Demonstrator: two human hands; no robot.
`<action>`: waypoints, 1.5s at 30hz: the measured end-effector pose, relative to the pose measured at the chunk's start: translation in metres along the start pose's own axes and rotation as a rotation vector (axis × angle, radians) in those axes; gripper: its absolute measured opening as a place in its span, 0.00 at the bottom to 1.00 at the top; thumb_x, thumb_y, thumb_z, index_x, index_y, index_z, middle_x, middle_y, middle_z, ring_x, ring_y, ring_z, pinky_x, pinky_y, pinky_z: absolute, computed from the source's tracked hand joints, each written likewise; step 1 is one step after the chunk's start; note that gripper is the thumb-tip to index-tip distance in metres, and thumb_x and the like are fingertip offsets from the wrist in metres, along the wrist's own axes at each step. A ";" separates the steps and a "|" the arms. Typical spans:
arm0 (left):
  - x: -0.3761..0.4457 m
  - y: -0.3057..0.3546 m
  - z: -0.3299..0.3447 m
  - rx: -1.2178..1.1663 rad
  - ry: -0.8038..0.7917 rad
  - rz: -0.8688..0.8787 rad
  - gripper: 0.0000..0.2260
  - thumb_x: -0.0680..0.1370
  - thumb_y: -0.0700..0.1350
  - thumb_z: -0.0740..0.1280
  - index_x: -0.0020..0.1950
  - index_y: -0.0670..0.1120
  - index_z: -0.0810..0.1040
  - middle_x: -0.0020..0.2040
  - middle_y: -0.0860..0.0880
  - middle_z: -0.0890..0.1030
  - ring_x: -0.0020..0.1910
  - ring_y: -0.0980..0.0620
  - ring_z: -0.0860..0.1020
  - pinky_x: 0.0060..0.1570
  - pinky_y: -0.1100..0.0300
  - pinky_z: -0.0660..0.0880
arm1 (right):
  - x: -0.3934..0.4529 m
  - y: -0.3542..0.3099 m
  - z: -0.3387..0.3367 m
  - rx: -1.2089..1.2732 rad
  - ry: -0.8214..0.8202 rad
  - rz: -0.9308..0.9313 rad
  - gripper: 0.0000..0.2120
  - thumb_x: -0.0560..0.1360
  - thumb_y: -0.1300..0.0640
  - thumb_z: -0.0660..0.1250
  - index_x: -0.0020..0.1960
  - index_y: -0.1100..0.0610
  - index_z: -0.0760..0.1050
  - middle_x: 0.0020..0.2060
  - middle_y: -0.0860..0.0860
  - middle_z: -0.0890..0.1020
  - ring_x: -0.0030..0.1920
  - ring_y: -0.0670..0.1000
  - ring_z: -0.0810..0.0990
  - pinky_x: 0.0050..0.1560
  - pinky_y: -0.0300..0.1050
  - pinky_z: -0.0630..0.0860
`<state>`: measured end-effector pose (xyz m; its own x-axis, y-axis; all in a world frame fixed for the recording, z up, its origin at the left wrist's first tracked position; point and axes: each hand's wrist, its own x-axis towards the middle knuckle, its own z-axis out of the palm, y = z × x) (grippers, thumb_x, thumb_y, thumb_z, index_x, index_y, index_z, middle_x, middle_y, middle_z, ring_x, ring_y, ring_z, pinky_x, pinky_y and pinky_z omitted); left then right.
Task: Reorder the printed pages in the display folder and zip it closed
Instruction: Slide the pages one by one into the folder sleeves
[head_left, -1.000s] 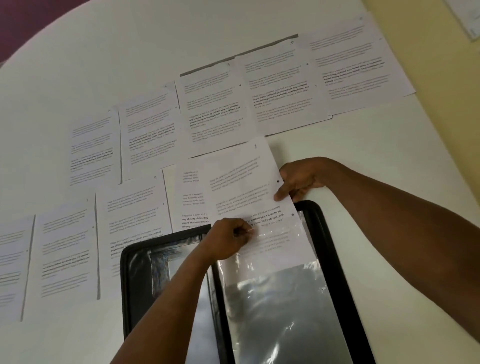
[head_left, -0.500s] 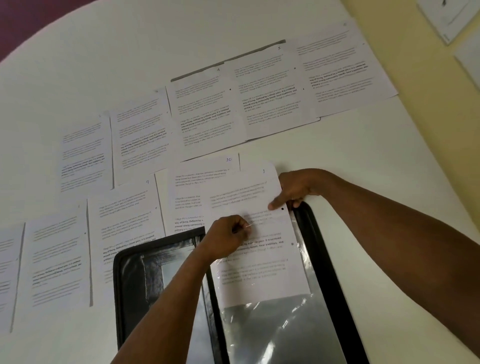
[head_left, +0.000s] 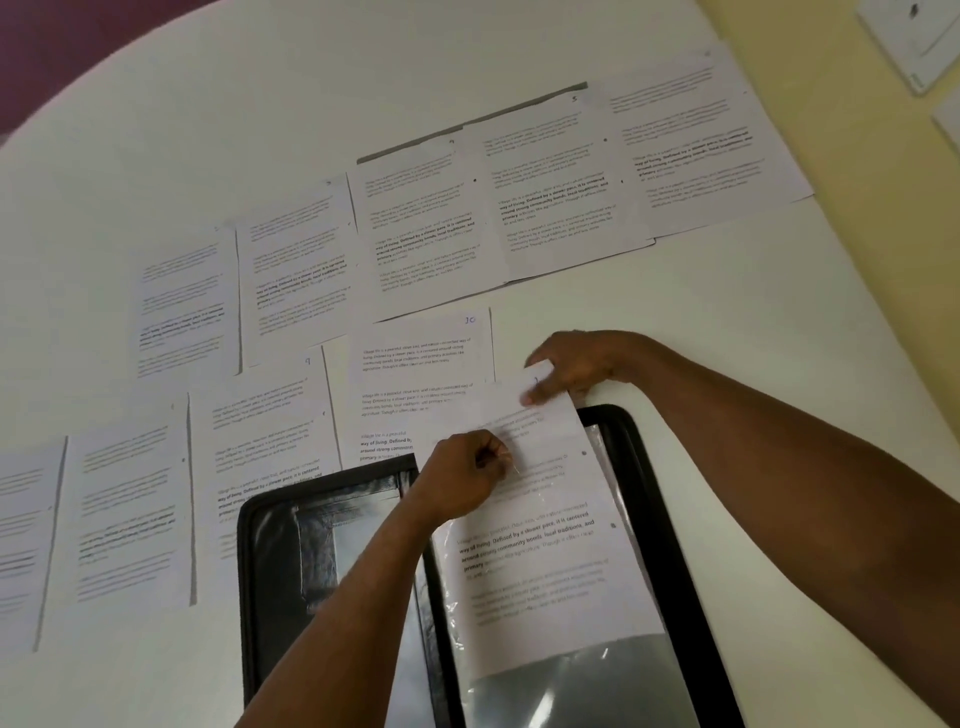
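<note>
The black display folder (head_left: 670, 509) lies open at the near edge of the white table, its clear sleeves facing up. A printed page (head_left: 545, 571) sits most of the way inside the right-hand clear sleeve (head_left: 587, 686). My right hand (head_left: 571, 369) pinches that page's top right corner. Fingers curled, my left hand (head_left: 462, 480) pinches the sleeve's top edge against the page. Several other printed pages (head_left: 426, 228) lie spread in two rows beyond the folder.
Page 10 (head_left: 415, 364) lies just behind the folder, partly under the held page. The round white table (head_left: 675, 322) ends at a yellow wall on the right, where a white socket plate (head_left: 914, 36) hangs. A dark red floor shows at the top left.
The page has slid further down into the right sleeve. My right hand followed it down, while my left hand stayed on the sleeve's opening.
</note>
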<state>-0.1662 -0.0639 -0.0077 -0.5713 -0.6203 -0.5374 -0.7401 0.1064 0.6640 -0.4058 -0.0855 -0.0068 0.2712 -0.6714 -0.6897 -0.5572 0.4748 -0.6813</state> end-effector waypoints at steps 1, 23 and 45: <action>0.000 0.000 0.000 0.001 0.001 0.000 0.06 0.78 0.41 0.67 0.45 0.51 0.78 0.40 0.57 0.80 0.39 0.61 0.77 0.43 0.70 0.70 | 0.001 -0.001 0.002 0.092 0.085 -0.046 0.16 0.72 0.49 0.74 0.55 0.55 0.80 0.48 0.51 0.83 0.46 0.49 0.81 0.45 0.43 0.79; -0.003 -0.005 0.005 0.044 0.082 -0.002 0.02 0.78 0.45 0.66 0.46 0.52 0.78 0.42 0.52 0.82 0.42 0.54 0.80 0.46 0.60 0.75 | -0.018 -0.004 0.021 -0.316 -0.189 0.133 0.25 0.78 0.37 0.59 0.52 0.58 0.79 0.44 0.52 0.82 0.43 0.49 0.80 0.43 0.42 0.75; -0.069 -0.009 0.044 0.015 0.460 0.013 0.30 0.77 0.47 0.68 0.77 0.46 0.60 0.77 0.48 0.61 0.76 0.49 0.59 0.73 0.54 0.60 | -0.113 0.042 0.137 -0.052 0.693 0.044 0.14 0.71 0.45 0.73 0.51 0.53 0.78 0.49 0.48 0.77 0.48 0.48 0.77 0.49 0.45 0.76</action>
<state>-0.1358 0.0118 0.0002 -0.3661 -0.8989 -0.2407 -0.7412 0.1252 0.6595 -0.3517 0.0884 0.0088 -0.3059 -0.8691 -0.3887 -0.5980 0.4931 -0.6319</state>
